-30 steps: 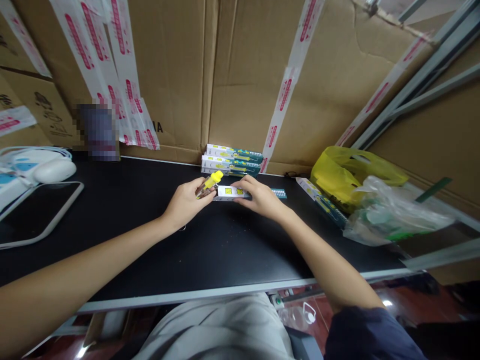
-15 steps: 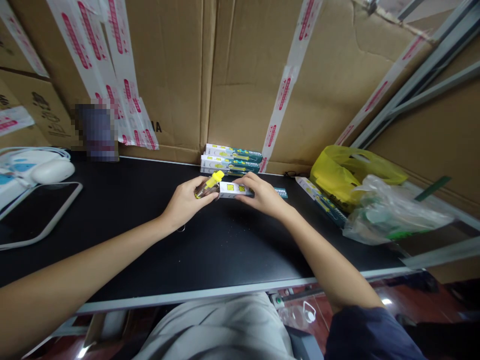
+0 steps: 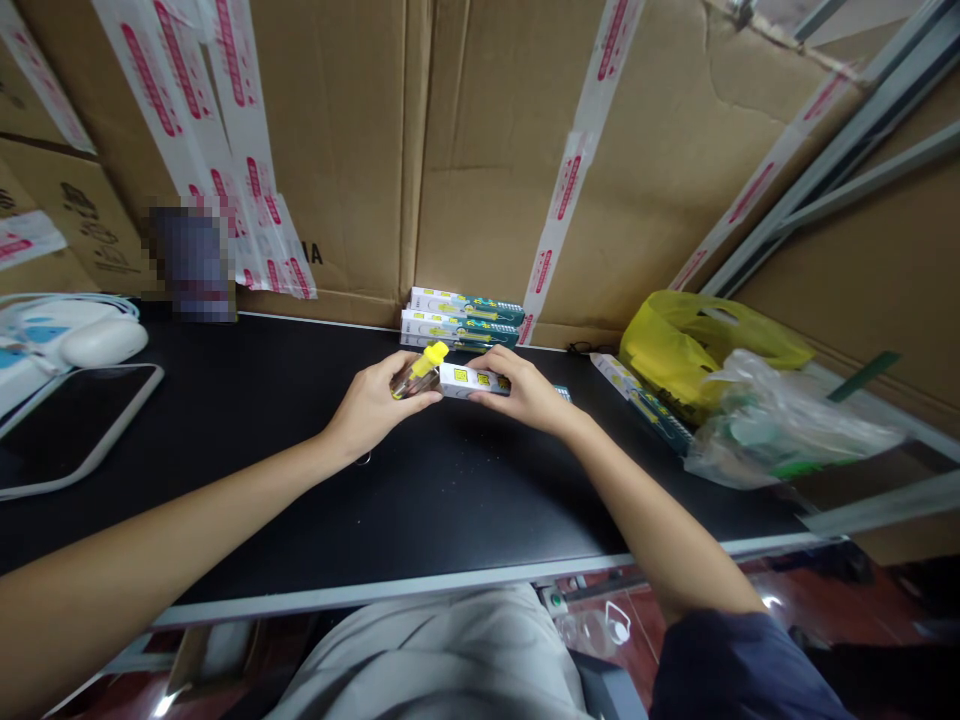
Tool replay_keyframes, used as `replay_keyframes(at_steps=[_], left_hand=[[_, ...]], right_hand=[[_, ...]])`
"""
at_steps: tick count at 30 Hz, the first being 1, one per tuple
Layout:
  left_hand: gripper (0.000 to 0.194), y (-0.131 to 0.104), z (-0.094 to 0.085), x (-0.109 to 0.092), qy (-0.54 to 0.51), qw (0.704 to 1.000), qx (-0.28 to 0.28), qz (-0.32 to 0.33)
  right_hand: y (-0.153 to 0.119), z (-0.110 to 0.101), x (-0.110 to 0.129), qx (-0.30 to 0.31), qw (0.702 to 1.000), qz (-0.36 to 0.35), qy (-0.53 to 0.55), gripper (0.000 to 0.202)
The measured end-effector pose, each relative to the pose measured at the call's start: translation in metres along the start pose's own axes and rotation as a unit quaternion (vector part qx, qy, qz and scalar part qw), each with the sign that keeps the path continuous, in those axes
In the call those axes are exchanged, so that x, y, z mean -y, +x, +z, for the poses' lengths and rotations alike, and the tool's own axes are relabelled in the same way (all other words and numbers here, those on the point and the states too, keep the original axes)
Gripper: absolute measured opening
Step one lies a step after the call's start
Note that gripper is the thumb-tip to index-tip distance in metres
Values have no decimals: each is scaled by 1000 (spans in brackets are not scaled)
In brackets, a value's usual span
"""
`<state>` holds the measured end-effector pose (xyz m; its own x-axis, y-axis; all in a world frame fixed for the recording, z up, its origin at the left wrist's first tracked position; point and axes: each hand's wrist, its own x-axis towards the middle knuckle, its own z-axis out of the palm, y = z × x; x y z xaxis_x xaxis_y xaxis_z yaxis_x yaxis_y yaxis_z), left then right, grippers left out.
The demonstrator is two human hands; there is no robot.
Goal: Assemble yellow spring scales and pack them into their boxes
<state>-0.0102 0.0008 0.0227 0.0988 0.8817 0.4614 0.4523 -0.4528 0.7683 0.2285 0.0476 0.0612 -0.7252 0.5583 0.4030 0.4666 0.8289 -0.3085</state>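
A clear tool with a yellow cap point(image 3: 430, 358) is gripped by my left hand point(image 3: 373, 400), the cap pointing up and to the right. My right hand point(image 3: 525, 392) is closed around a slim white and green box point(image 3: 457, 378), whose left end lies close beside the clear tool. Part of the box is hidden behind my right fingers. Just behind both hands, similar slim boxes point(image 3: 463, 328) are stacked against the cardboard.
On the right lie a yellow plastic bag point(image 3: 671, 345), a clear plastic bag point(image 3: 780, 425) and another slim box point(image 3: 643, 400). A phone point(image 3: 75, 420) and a white mouse point(image 3: 105, 341) are on the left. Cardboard point(image 3: 337, 150) stands behind the black table point(image 3: 450, 520).
The box in my right hand has tilted slightly, its right end now showing less past my hand. My left thumb has shifted a little to the right.
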Motion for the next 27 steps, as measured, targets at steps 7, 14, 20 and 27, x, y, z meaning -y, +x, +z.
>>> replay_keyframes(at_steps=[7, 14, 20, 27], left_hand=[[49, 1, 0, 0, 2, 1000, -6, -5], [45, 1, 0, 3, -4, 1000, 10, 3], [47, 2, 1, 5, -3, 1000, 19, 5], [45, -1, 3, 3, -26, 998, 52, -3]], right_hand=[[0, 0, 1, 0, 1000, -10, 14, 31], [0, 1, 1, 3, 1000, -8, 15, 31], [-2, 3, 6, 31, 999, 7, 4, 33], [-3, 16, 23, 55, 994, 60, -69, 56]])
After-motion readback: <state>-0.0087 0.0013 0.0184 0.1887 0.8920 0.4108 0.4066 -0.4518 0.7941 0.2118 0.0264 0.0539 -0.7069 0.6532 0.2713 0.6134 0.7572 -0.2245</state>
